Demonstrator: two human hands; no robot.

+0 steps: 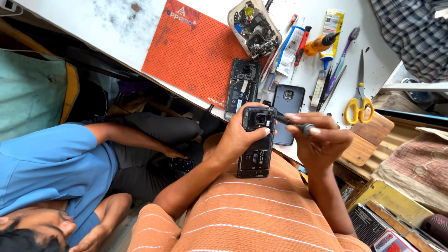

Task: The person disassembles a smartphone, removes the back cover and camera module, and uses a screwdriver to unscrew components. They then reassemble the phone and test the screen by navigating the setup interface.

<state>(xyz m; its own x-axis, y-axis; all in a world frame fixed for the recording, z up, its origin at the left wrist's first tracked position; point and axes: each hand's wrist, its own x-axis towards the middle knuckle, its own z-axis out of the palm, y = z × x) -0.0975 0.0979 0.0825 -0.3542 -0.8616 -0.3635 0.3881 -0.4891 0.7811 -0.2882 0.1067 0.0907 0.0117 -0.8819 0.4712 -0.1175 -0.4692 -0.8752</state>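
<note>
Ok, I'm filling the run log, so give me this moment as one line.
left hand: holds opened phone | right hand: holds screwdriver, tip at phone's camera end | bench: orange mat, scissors

Opened black phone [255, 142] upright in hand, slim dark screwdriver [294, 124] at its top.

White table [112, 28]; orange mat [186, 51]; scissors [358, 100]

Phone repair workshop, opened phones [242, 87], scissors [359, 98], screwdrivers [301, 45] on bench [107, 28]
</note>
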